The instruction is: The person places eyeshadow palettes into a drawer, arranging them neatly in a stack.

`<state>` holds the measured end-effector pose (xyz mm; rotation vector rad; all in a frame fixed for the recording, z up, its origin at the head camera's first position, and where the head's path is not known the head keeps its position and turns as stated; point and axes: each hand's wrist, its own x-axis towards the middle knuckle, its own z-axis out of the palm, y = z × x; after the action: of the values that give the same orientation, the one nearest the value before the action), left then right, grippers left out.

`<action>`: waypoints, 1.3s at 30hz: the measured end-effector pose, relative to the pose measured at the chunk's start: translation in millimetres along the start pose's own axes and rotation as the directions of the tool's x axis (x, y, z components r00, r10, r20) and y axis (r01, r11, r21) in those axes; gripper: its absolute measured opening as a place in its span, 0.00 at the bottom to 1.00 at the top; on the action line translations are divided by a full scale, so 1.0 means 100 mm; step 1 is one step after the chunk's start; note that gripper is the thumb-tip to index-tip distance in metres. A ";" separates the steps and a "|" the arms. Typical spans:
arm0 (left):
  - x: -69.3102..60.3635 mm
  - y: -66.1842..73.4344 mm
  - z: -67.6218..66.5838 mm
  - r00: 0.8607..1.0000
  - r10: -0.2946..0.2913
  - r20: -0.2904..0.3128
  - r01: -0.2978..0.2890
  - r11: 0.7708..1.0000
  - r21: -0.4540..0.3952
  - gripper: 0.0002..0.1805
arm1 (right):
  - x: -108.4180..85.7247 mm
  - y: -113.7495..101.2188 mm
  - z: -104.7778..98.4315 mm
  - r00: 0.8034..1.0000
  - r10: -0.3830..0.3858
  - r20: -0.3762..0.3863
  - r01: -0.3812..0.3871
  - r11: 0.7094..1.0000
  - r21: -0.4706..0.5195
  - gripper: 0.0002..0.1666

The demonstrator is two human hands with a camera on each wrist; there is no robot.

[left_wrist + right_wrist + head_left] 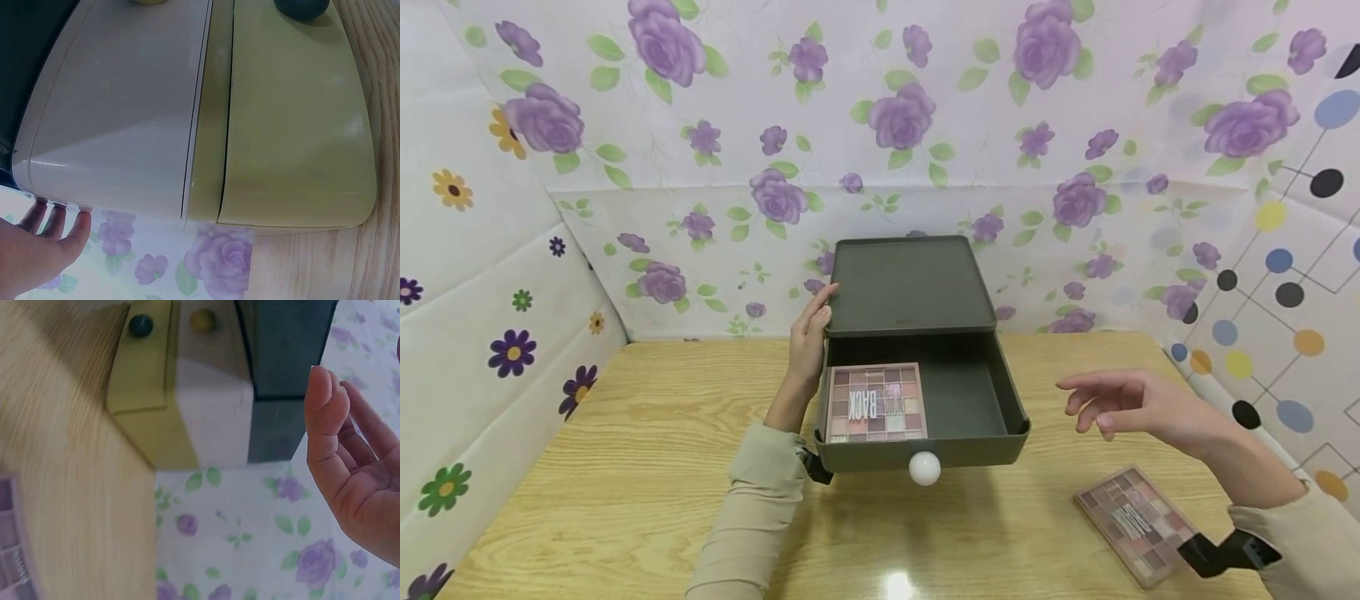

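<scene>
A dark grey drawer is pulled out of the top of a stacked unit, its white round knob facing front. Inside, against the left side, lies a pink palette. My left hand touches the unit's left side near the top; in the left wrist view the fingertips of that hand rest against the side of the white tier. Held in the air right of the drawer, my right hand has loosely bent fingers and holds nothing; the right wrist view shows this hand beside the unit.
A second palette lies on the wooden table at the right, below my right hand. Behind the table hangs a flowered cloth, with patterned cloths at both sides. The lower tiers include a yellow-green one with a dark knob.
</scene>
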<state>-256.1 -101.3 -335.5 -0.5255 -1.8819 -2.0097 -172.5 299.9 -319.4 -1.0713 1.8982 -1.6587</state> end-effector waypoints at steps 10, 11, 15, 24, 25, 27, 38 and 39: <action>0.01 0.01 0.00 1.000 -0.011 0.004 0.011 1.000 -0.001 0.24 | -0.40 0.34 -0.11 0.995 0.083 -0.048 -0.083 0.997 -0.006 0.29; 0.01 0.01 0.00 1.000 -0.012 0.005 0.012 1.000 0.003 0.24 | -0.44 0.37 -0.11 0.995 0.091 -0.051 -0.092 0.996 -0.016 0.29; 0.03 -0.07 -0.03 1.000 -0.008 0.005 0.008 1.000 0.009 0.24 | -0.60 0.49 -0.14 0.990 0.132 -0.056 -0.135 0.990 -0.045 0.31; 0.07 -0.26 -0.07 0.999 0.034 -0.003 -0.034 0.999 0.003 0.24 | -0.90 0.78 -0.20 0.977 0.201 -0.068 -0.207 0.972 -0.109 0.33; 0.07 -0.26 -0.07 0.999 0.037 -0.004 -0.037 0.999 0.004 0.24 | -0.92 0.82 -0.20 0.976 0.211 -0.063 -0.217 0.969 -0.120 0.33; 0.07 -0.27 -0.07 0.999 0.039 -0.009 -0.039 0.999 0.003 0.24 | -0.97 0.89 -0.21 0.966 0.248 -0.073 -0.257 0.955 -0.148 0.34; 0.07 -0.27 -0.05 1.000 0.019 -0.005 -0.019 1.000 0.005 0.24 | -1.16 1.15 -0.27 0.943 0.302 -0.138 -0.329 0.905 -0.270 0.34; 0.07 -0.27 -0.05 1.000 0.012 -0.003 -0.012 1.000 0.001 0.24 | -1.17 1.16 -0.27 0.942 0.304 -0.145 -0.334 0.901 -0.278 0.35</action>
<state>-275.0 -104.9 -355.8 -0.5323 -1.8735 -2.0016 -152.0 406.1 -446.4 -0.7349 2.3008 -1.2894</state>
